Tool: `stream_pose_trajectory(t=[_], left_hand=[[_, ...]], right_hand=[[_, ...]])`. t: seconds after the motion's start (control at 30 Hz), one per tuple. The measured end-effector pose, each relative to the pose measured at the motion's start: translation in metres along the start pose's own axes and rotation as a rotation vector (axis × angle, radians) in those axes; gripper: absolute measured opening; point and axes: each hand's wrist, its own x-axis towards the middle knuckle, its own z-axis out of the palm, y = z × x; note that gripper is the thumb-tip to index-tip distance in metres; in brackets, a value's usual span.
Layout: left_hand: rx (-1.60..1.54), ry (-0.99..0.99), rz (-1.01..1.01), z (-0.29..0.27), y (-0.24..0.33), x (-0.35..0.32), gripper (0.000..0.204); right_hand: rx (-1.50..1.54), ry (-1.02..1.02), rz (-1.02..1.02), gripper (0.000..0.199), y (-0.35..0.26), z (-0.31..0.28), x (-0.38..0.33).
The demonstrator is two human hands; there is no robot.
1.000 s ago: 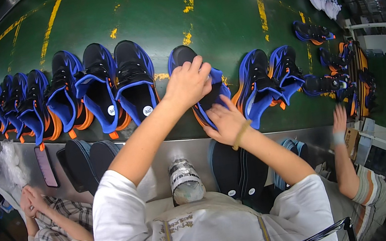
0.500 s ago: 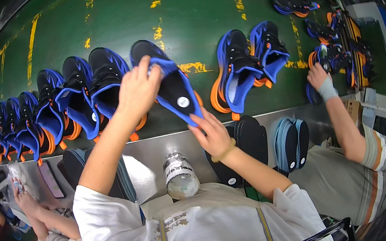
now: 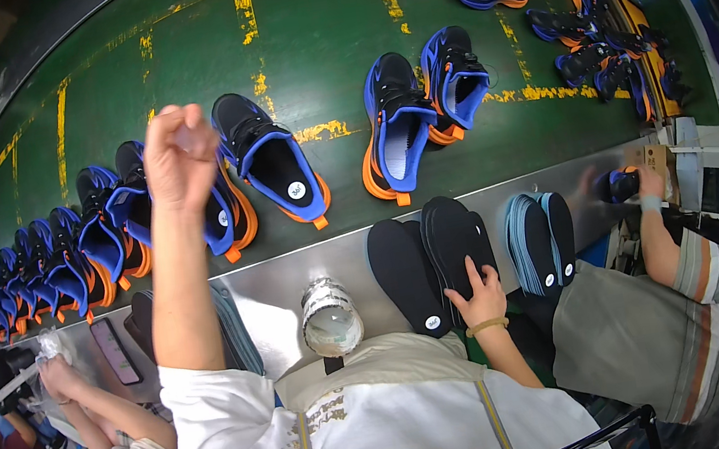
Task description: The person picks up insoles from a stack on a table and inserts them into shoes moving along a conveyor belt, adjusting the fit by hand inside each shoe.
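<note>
My left hand (image 3: 182, 158) is raised above the row of shoes, its fingers curled in; whether anything is in them is hidden. Beside it on the green belt stands a black and blue sneaker (image 3: 258, 137) with an orange sole, a black insole with a round white label showing inside. My right hand (image 3: 482, 299) rests with fingers spread on a stack of black insoles (image 3: 452, 234) on the metal ledge. Left of that stack lies another black insole (image 3: 404, 273) with a white label at its heel.
Two more sneakers (image 3: 400, 121) stand right of centre; a long row of them (image 3: 58, 260) runs left. Blue-edged insoles (image 3: 530, 245), a plastic-wrapped jar (image 3: 330, 317) and a phone (image 3: 115, 351) lie along the ledge (image 3: 273, 265). Co-workers sit on both sides, one with a hand (image 3: 651, 184) at a shoe.
My hands have let go of the sneaker, which now stands on the belt. My left hand has moved left and up; my right has come down to the insoles. The shoes have shifted left.
</note>
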Motion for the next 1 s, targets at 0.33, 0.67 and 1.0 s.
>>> stream_pose_trajectory(t=[0.33,0.67,1.0], left_hand=[[1.77,-0.581,0.433,0.062,-0.154,0.02,0.059],[1.691,-0.381,0.573,0.051,-0.142,0.061,0.037],[1.286,-0.109,-0.153,0.018,-0.122,0.045,0.044]], right_hand=[[0.263,0.116,-0.079,0.061,0.033,0.011,-0.01],[0.375,0.059,0.036,0.049,0.051,-0.013,0.001],[0.678,-0.642,-0.405,0.013,-0.068,-0.162,0.146]])
